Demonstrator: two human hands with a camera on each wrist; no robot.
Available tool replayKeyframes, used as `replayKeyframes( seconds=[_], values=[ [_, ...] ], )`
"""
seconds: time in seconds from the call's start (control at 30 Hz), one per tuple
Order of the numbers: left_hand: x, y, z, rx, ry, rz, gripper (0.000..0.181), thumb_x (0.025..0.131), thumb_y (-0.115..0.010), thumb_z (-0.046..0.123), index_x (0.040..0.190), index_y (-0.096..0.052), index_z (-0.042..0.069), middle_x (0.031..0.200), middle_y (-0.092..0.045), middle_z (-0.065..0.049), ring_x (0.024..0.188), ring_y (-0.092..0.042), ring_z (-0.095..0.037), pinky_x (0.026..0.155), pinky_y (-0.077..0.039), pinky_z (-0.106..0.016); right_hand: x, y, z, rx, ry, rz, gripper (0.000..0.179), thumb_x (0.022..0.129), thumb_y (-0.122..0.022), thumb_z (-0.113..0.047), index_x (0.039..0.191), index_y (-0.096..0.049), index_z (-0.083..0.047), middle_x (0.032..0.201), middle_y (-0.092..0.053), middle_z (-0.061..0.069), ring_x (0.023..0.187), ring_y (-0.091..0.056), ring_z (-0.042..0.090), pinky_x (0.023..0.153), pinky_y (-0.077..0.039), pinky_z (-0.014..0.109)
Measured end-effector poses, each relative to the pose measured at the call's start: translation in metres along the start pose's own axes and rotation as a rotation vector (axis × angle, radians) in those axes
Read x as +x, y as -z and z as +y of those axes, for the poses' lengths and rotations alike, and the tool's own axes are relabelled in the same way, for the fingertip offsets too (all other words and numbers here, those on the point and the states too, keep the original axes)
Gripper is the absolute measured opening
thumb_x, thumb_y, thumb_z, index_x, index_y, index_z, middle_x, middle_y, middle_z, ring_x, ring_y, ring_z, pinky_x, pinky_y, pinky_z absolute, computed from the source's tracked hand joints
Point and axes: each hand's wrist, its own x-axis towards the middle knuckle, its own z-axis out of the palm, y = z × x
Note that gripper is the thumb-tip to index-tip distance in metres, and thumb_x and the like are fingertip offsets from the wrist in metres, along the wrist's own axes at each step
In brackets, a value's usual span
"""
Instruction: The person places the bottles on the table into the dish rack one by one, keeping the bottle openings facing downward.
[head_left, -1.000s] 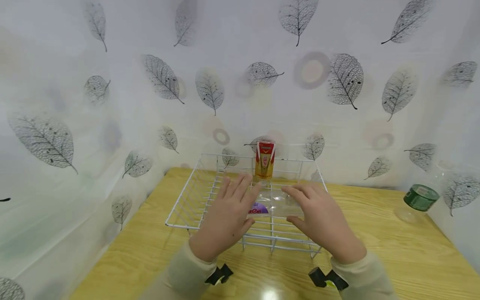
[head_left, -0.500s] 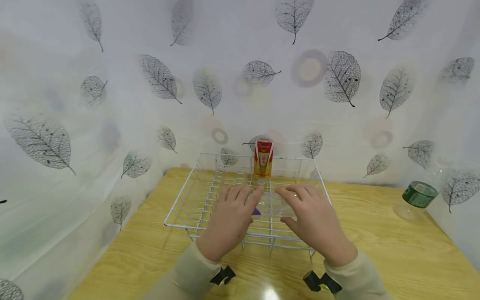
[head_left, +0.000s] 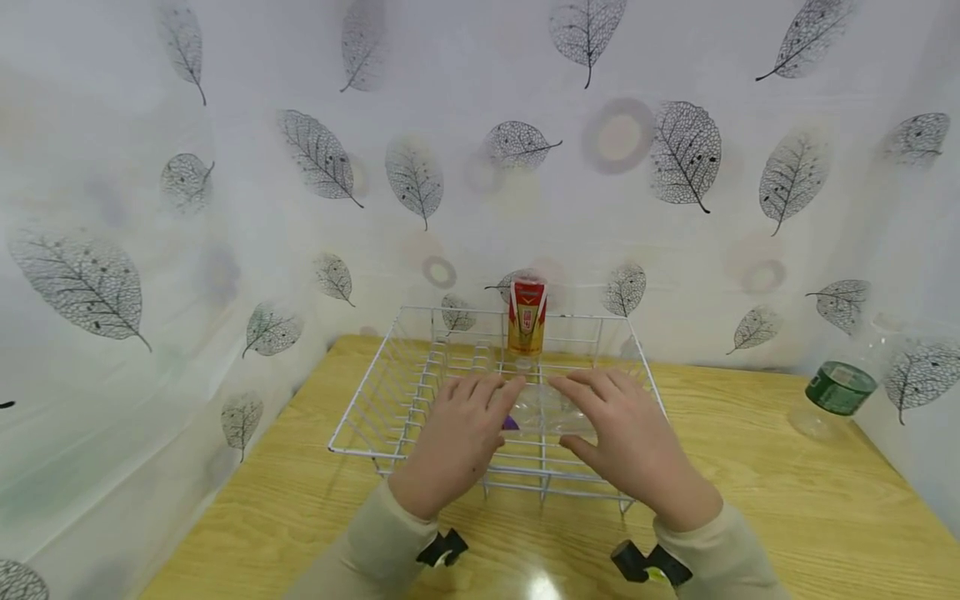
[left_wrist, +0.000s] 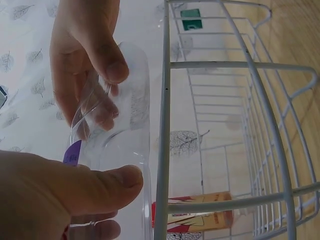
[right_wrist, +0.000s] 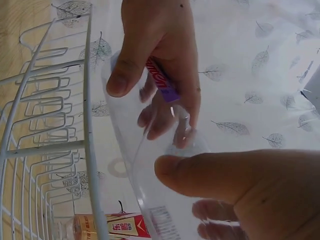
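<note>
A clear plastic container (head_left: 542,410) with a purple label (left_wrist: 73,154) is held between both hands, just above the wire rack's front part. My left hand (head_left: 456,446) grips its left end, with the thumb (left_wrist: 112,187) on the near side and fingers behind. The right hand (head_left: 637,442) holds the other end in the same way, its thumb (right_wrist: 197,172) showing against the clear wall. Much of the label lies under the left hand. Through the see-through plastic, fingertips of both hands are visible in the wrist views.
The white wire rack (head_left: 543,473) stands on a wooden table (head_left: 750,492). A red and gold squeeze tube (head_left: 527,317) stands cap down at its back. A clear plastic bottle with a green label (head_left: 840,387) is at the far right. A leaf-print sheet (head_left: 480,208) hangs behind.
Both hands have drawn slightly closer together on the container, and the left hand now covers more of the purple label. Over the last half second hardly anything has moved.
</note>
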Motion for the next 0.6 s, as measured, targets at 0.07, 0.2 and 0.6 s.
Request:
replayKeyframes(
  seconds=[0.07, 0.2, 0.6],
  values=[
    [0.000, 0.000, -0.001, -0.016, 0.004, -0.012, 0.088, 0.076, -0.092, 0.024, 0.150, -0.044, 0.011, 0.132, -0.059, -0.009, 0.122, -0.056, -0.029, 0.097, -0.048, -0.047, -0.001, 0.002, 0.002, 0.059, -0.017, -0.008, 0.080, 0.072, -0.093, -0.031, 0.142, -0.059, -0.014, 0.135, -0.060, 0.009, 0.120, -0.057, 0.033, 0.099, -0.049, 0.054],
    [0.000, 0.000, -0.002, -0.060, 0.013, -0.049, 0.089, 0.080, -0.089, 0.025, 0.153, -0.040, 0.011, 0.135, -0.058, -0.011, 0.125, -0.054, -0.029, 0.102, -0.045, -0.047, -0.002, 0.009, 0.008, 0.221, -0.082, 0.000, 0.079, 0.078, -0.089, -0.032, 0.146, -0.053, -0.015, 0.146, -0.050, 0.008, 0.130, -0.050, 0.033, 0.098, -0.049, 0.056],
    [0.000, 0.008, -0.010, -0.292, 0.098, -0.122, 0.083, 0.091, -0.077, 0.028, 0.159, -0.031, 0.016, 0.145, -0.053, -0.006, 0.133, -0.049, -0.025, 0.112, -0.037, -0.048, -0.005, 0.022, 0.022, 0.859, -0.309, 0.095, 0.081, 0.091, -0.075, -0.003, 0.158, -0.032, -0.023, 0.158, -0.038, 0.009, 0.143, -0.037, 0.028, 0.114, -0.035, 0.026]
  ],
)
